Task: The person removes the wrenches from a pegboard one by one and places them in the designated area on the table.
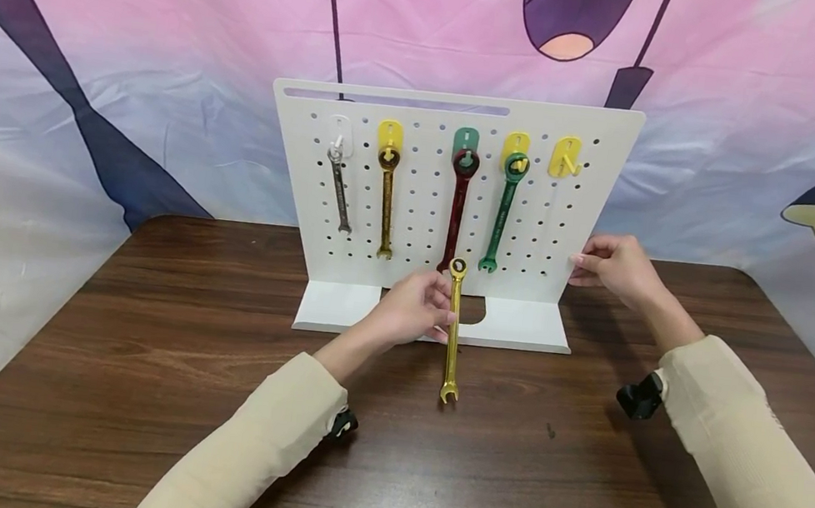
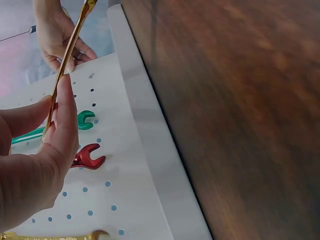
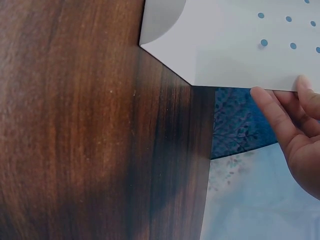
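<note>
My left hand (image 1: 416, 309) pinches a gold ratchet wrench (image 1: 454, 335) between thumb and fingers. The wrench hangs upright, ring end up and open jaw down, in front of the white pegboard (image 1: 413, 204). At the board's right edge, my right hand (image 1: 617, 268) grips the panel, thumb (image 3: 306, 90) on the front face. On the board's hooks hang a silver wrench (image 1: 340, 192), a darker gold wrench (image 1: 386, 205), a red wrench (image 1: 457, 209) and a green wrench (image 1: 504, 215). The yellow hook (image 1: 565, 157) at far right bears no wrench. My left hand and the held wrench hide the red wrench's lower end.
The pegboard's white base (image 1: 337, 306) stands on a dark wooden table (image 1: 176, 362). A patterned cloth (image 1: 191, 95) hangs behind the table. Black wrist cameras sit under both sleeves.
</note>
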`<action>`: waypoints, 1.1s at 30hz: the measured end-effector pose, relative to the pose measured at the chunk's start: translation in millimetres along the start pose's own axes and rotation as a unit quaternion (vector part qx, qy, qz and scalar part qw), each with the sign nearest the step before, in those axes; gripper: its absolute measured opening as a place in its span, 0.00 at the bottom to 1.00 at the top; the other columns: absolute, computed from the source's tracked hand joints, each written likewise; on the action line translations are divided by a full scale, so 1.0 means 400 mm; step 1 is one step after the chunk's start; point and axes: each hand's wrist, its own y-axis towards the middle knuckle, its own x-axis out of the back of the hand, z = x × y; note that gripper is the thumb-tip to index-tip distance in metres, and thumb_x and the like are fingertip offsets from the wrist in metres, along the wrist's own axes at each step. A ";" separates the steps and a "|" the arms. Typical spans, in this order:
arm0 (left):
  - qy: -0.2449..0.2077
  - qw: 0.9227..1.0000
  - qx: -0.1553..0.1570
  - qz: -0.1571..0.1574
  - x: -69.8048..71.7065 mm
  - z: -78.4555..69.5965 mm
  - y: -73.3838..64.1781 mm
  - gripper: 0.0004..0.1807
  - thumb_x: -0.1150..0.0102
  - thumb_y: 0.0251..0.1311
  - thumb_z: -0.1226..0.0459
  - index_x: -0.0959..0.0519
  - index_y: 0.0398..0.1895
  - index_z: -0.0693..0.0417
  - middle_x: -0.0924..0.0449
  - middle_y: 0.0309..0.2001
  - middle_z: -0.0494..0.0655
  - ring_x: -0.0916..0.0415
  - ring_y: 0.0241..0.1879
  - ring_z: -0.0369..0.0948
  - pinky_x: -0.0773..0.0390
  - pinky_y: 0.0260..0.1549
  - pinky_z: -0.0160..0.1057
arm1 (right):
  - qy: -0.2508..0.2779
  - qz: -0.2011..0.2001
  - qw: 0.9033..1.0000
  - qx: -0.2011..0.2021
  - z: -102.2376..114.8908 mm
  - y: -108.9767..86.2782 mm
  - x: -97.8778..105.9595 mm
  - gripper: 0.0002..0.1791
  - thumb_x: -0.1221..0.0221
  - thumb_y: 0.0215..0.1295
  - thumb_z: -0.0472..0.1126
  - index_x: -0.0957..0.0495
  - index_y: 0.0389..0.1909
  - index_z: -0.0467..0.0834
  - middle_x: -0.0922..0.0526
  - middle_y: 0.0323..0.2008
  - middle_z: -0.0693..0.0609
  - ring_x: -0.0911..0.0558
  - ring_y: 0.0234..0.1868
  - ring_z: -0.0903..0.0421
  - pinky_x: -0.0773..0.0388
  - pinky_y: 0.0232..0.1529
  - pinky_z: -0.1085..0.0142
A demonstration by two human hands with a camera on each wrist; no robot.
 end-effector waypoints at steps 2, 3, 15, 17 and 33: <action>-0.005 1.000 0.005 0.004 0.004 0.007 -0.003 0.12 0.49 0.55 0.82 0.33 0.43 0.70 0.27 0.33 0.58 0.25 0.25 0.43 0.17 0.28 0.38 | -0.001 0.000 1.000 0.000 0.000 0.001 0.001 0.08 0.48 0.64 0.28 0.31 0.30 0.24 0.20 0.27 0.46 0.19 0.29 0.54 0.20 0.40 0.52; -0.006 1.000 0.006 0.007 0.005 0.010 -0.005 0.12 0.49 0.55 0.82 0.33 0.43 0.70 0.28 0.33 0.58 0.25 0.26 0.43 0.17 0.28 0.38 | 0.000 0.000 1.000 0.000 -0.001 0.001 0.001 0.08 0.48 0.64 0.28 0.31 0.30 0.24 0.20 0.27 0.46 0.19 0.29 0.54 0.20 0.40 0.52; -0.026 0.999 0.038 0.027 0.012 0.045 -0.038 0.11 0.49 0.55 0.82 0.34 0.40 0.70 0.31 0.33 0.56 0.26 0.25 0.44 0.16 0.28 0.41 | -0.001 0.001 1.000 -0.002 -0.002 0.001 0.001 0.09 0.48 0.64 0.29 0.31 0.30 0.25 0.20 0.27 0.46 0.19 0.29 0.54 0.19 0.40 0.53; -0.030 0.998 0.043 0.033 0.009 0.050 -0.043 0.11 0.50 0.55 0.83 0.34 0.40 0.70 0.31 0.33 0.56 0.26 0.25 0.44 0.16 0.28 0.41 | -0.004 0.001 1.000 -0.002 -0.001 0.001 0.002 0.09 0.48 0.64 0.29 0.31 0.30 0.24 0.20 0.27 0.46 0.19 0.29 0.54 0.19 0.40 0.53; -0.049 0.994 0.080 0.050 0.004 0.086 -0.067 0.10 0.50 0.53 0.84 0.36 0.36 0.70 0.28 0.30 0.63 0.25 0.21 0.42 0.16 0.26 0.40 | -0.019 0.001 1.000 0.004 0.000 -0.002 0.002 0.10 0.48 0.64 0.30 0.30 0.31 0.24 0.19 0.27 0.45 0.19 0.29 0.53 0.19 0.40 0.53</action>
